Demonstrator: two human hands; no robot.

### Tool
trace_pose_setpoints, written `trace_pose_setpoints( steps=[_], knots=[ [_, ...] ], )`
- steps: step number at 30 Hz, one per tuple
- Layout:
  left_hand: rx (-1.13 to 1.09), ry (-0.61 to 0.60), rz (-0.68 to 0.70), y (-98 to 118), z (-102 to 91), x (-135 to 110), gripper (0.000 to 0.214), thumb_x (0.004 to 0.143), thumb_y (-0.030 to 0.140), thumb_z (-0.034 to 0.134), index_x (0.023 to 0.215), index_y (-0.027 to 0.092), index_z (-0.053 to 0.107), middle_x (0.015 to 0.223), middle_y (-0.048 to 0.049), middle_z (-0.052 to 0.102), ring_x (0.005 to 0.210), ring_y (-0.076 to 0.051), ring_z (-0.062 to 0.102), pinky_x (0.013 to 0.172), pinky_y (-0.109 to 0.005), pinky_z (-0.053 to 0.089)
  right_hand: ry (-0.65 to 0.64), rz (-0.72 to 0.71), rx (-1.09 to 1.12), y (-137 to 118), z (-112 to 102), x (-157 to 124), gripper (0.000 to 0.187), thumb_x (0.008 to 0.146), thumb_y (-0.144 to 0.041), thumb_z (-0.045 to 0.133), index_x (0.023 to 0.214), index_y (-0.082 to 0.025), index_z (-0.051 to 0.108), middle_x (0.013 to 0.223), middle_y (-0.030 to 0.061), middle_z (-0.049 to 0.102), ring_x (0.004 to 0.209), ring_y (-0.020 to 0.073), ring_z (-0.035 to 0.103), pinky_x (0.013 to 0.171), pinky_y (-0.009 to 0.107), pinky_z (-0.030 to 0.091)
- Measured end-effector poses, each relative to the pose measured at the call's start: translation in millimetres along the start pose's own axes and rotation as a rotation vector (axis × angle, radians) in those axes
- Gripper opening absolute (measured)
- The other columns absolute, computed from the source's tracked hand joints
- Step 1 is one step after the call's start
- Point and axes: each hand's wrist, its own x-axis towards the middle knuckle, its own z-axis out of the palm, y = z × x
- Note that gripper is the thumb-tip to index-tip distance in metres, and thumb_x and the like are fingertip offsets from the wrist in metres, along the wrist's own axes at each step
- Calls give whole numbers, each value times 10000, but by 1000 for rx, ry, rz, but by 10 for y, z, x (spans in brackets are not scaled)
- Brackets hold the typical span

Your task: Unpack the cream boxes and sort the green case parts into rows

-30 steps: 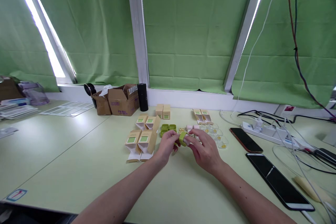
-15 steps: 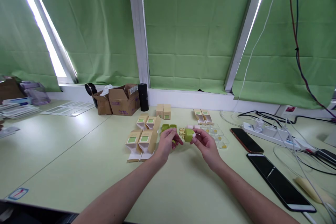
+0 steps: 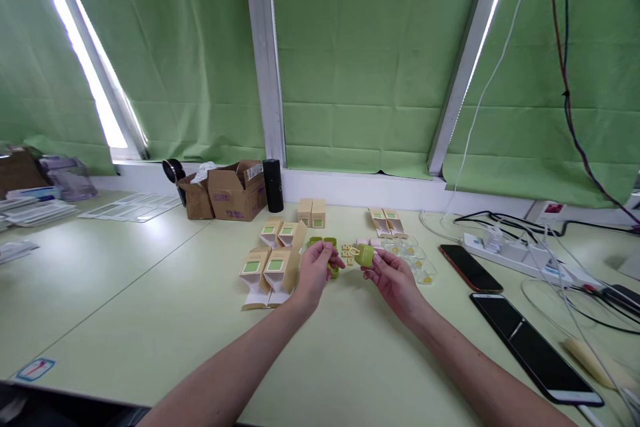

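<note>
My right hand (image 3: pixel 395 280) pinches a small green case (image 3: pixel 365 255) just above the table, fingers curled round it. My left hand (image 3: pixel 315 271) is closed on another small green piece (image 3: pixel 333 271), partly hidden by the fingers. Both hands hover close together over the middle of the pale green table (image 3: pixel 125 293). Behind them lie more green cases (image 3: pixel 320 241), small tan tiles (image 3: pixel 347 253) and pinkish pieces (image 3: pixel 367 241). To the left stand several open tan boxes with green labels (image 3: pixel 270 265).
Two closed tan boxes (image 3: pixel 311 212) and two flat ones (image 3: pixel 386 221) lie near the window sill. Clear blister trays (image 3: pixel 417 260) sit right of my hands. Phones (image 3: pixel 469 266) (image 3: pixel 535 347), a power strip (image 3: pixel 515 253) and cables fill the right side. Cardboard boxes (image 3: pixel 235 190) and a black cylinder (image 3: pixel 273 185) stand at the back.
The hands, joined on one green piece a second ago, have drawn apart. The right hand turned the green case and lifted it slightly; the left keeps a smaller green piece.
</note>
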Motion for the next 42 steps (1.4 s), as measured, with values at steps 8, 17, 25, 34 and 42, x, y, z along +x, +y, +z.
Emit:
trace_pose_setpoints(
  steps=[8,17,25,34,42],
  knots=[
    [276,-9,256,-24,16,-30,308,906,475,657,900,167,641,891,-79,711,767,-170,648,566,-241,436,62,-199,-320,-22,15,-33,434,792,-495,845,1089,-222,685,962,40,735,756,171,656,752,350,567],
    [518,-113,404,43,55,-164,211,961,330,608,1127,203,634,1138,-98,705,949,-192,648,685,-271,503,38,-649,-950,-44,11,-104,243,951,-347,663,1173,-249,658,1196,98,660,970,228,672,761,362,593],
    [446,-257,371,-55,90,-164,324,966,346,613,1259,212,645,1171,-103,702,959,-205,662,649,-263,584,-14,-945,-1292,-4,-35,-116,329,985,-213,579,1311,-255,603,1228,119,683,1096,275,688,882,440,610],
    [229,-302,295,-146,97,-132,322,973,335,620,1265,206,659,1238,-126,696,1082,-243,701,838,-364,662,-13,-980,-1413,-58,-29,-112,420,982,-254,595,1398,-226,544,1295,147,659,1177,308,661,915,469,604],
    [410,-293,385,-137,95,-146,336,986,283,569,1298,197,661,1225,-120,736,1032,-231,733,858,-350,636,-60,-961,-1462,-12,-56,-97,332,993,-214,556,1322,-216,598,1210,137,668,1046,280,690,820,416,611]
  ],
)
